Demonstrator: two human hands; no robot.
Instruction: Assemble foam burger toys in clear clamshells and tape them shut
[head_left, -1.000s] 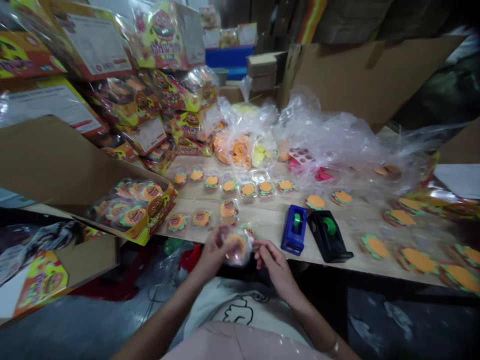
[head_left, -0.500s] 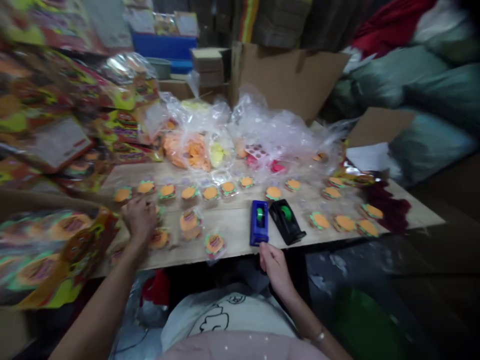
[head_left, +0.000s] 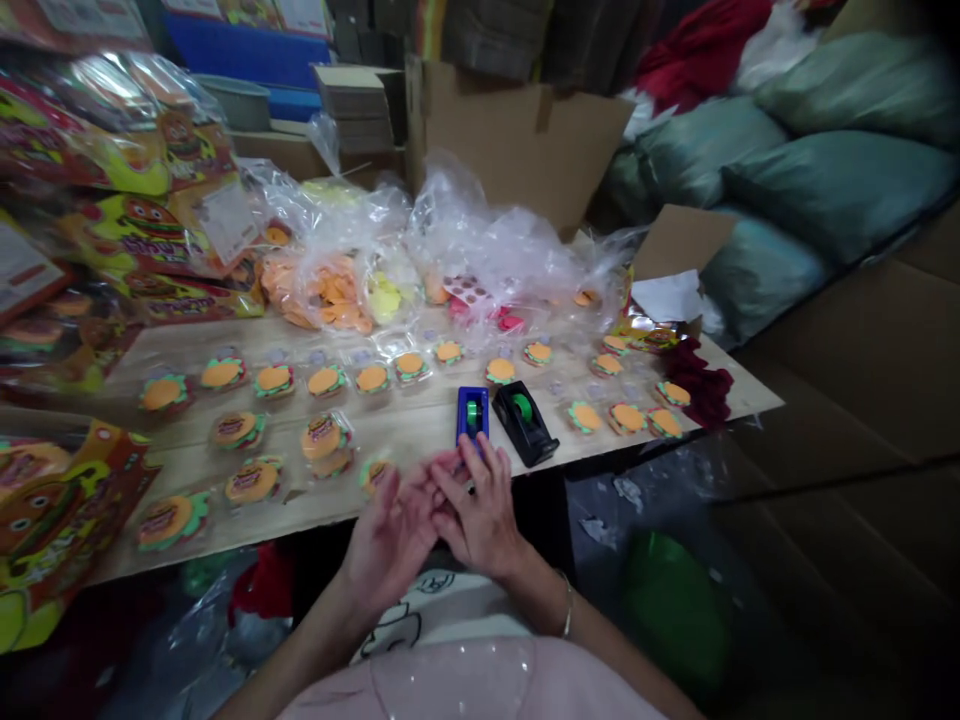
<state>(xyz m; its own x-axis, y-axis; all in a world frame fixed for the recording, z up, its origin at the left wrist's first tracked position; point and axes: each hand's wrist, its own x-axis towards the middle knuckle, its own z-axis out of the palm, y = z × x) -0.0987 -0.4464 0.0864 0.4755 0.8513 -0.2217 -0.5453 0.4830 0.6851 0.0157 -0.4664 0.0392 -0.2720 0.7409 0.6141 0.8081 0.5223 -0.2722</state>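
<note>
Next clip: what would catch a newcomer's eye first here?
Rows of small orange burger-shaped toys in clear wrap cover the wooden tabletop. At its near edge the left hand and right hand meet, fingers touching, just before a blue tape dispenser and a black tape dispenser. Bright yellow burger-printed packages pile up at left.

Grey-green sacks (head_left: 757, 170) and cardboard box (head_left: 525, 140) behind clear plastic bags (head_left: 495, 240).
</note>
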